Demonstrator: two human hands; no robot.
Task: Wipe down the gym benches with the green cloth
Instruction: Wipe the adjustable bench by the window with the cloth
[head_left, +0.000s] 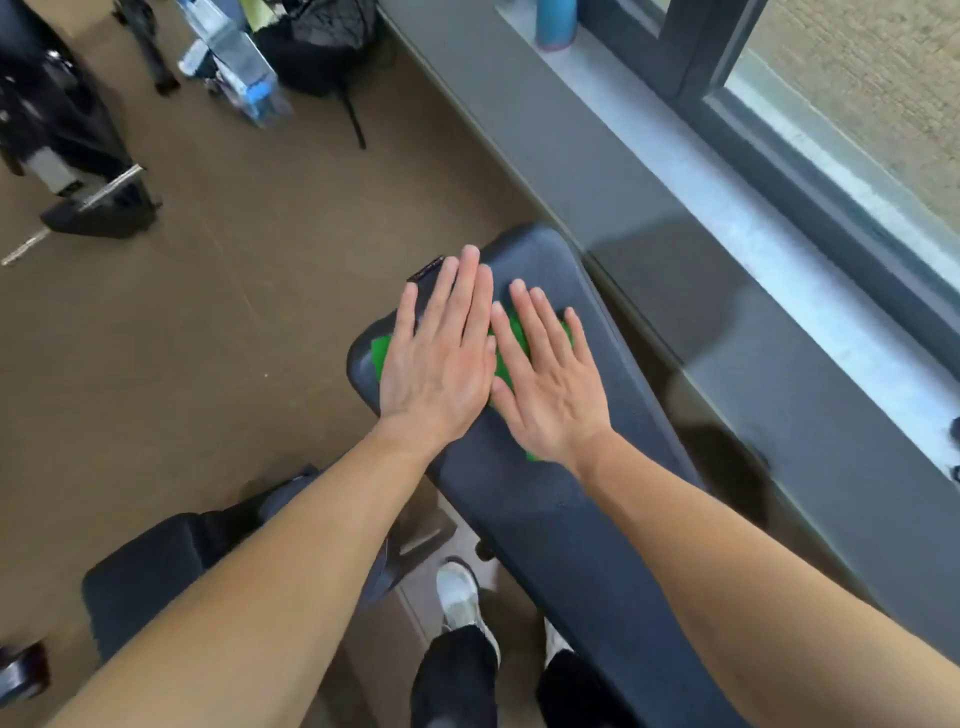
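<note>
A: The fingers (467, 296), how do they lie?
B: Straight and side by side. The left hand (439, 364) and the right hand (553, 395) press flat on the green cloth (382, 356), which lies near the far end of the dark counter (540, 270).
A: And farther?
B: A blue bottle (556, 21) stands on the window ledge (623, 119).

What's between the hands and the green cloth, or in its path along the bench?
Nothing: left hand and right hand press flat on the green cloth. A small dark item, unidentifiable, sits at the far-left edge of the bench pad.
</note>
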